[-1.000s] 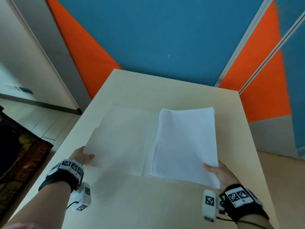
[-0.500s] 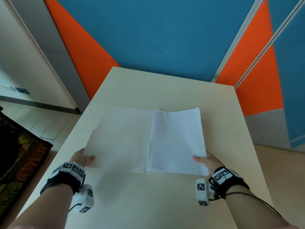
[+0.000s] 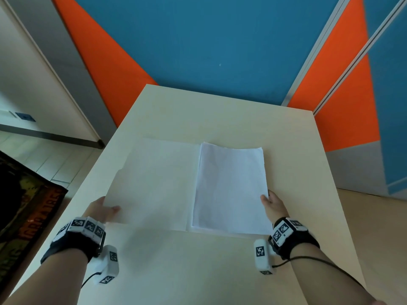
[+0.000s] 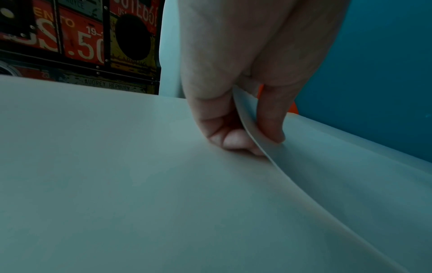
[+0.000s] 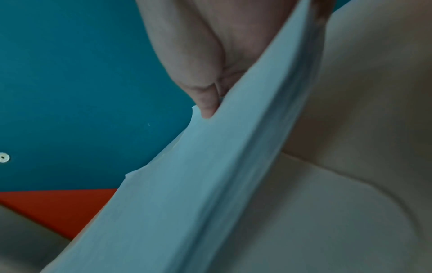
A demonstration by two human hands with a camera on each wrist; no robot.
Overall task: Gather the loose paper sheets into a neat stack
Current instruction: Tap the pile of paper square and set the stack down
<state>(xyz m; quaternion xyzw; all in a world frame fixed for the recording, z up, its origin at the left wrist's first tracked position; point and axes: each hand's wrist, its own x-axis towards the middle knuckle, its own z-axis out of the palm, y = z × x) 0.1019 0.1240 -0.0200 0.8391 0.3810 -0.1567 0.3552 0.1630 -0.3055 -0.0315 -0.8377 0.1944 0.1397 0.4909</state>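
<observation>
Two lots of white paper lie side by side on the cream table (image 3: 220,111). The left sheets (image 3: 154,183) are thin and pale; my left hand (image 3: 103,209) pinches their near-left corner, thumb on top and fingers under the lifted edge (image 4: 254,133). The right stack (image 3: 231,188) is whiter and thicker, overlapping the left sheets at their shared edge. My right hand (image 3: 272,202) grips its right edge near the front, thumb on top, and the wrist view shows that edge (image 5: 233,147) raised off the table with several sheets fanned.
The table's left edge drops to a tiled floor and a dark printed trunk (image 3: 24,205) stands beside it. A blue and orange wall (image 3: 209,40) rises behind the table's far edge. Bare tabletop lies in front of the papers and beyond them.
My right hand has slid the right stack leftward until its left edge overlaps the left sheets. The left hand has kept its hold on the corner.
</observation>
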